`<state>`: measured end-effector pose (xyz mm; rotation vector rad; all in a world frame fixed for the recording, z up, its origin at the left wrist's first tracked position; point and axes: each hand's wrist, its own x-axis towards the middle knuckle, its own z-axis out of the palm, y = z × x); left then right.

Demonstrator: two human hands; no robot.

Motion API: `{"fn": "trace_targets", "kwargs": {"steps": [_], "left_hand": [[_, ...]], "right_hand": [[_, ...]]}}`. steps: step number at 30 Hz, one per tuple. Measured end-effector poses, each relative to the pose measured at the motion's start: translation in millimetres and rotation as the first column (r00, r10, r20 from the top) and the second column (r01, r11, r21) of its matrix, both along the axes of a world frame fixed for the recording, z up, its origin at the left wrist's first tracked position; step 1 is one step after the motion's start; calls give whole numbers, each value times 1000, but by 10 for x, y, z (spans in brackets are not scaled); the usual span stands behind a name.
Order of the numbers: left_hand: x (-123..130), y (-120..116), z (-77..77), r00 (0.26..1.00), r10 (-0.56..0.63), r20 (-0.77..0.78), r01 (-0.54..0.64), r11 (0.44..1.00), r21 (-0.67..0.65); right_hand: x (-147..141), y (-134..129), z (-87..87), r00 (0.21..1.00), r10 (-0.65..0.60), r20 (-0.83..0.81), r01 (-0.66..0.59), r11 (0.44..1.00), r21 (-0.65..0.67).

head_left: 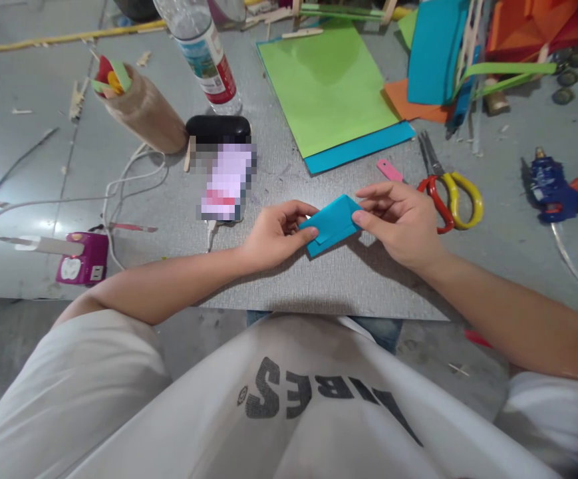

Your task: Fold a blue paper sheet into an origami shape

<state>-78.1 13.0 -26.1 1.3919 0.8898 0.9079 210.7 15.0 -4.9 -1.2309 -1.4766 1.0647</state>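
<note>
A small piece of folded blue paper [334,223] is held just above the front part of the table, with a raised flap at its upper right corner. My left hand [281,233] pinches its left end, thumb on top and fingers curled behind. At the right end, my right hand [401,219] has its thumb on the paper's edge and its fingers bent behind the flap. Scissors [451,196] with one red and one yellow handle lie just beyond my right hand. Between them and the paper sheets is a pink-handled tool [390,170], partly covered by that hand.
Green paper [328,93] lies over blue sheets at the back. A water bottle [209,60], a brown cup [144,110] and a phone [226,179] stand or lie left. A purple plug adapter [84,258] trails cables. At right sits a blue glue gun [563,189].
</note>
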Motion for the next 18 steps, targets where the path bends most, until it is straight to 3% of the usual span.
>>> {"fn": "trace_targets", "kwargs": {"steps": [4,8,11,13,15,18], "left_hand": [[-5,-50,101,985,-105,-135,107,994,3],[-3,-60,143,992,-58,-115,54,998,-36],[-17,-59,120,992,-8,-129,-1,998,-67],[-28,-67,101,985,-1,-175,-6,999,-43],[-32,-80,89,972,15,-236,-12,1000,14],[-16,-97,86,942,47,-331,-24,997,73]], "right_hand": [[-68,-59,29,997,72,10,-72,997,-30],[-60,-43,93,989,148,28,-146,987,-63],[191,106,299,953,125,275,-115,992,-51],[482,237,496,823,5,568,-8,1000,2],[802,357,657,618,-79,782,110,994,13],[1173,489,718,387,-32,921,219,974,-58]]}}
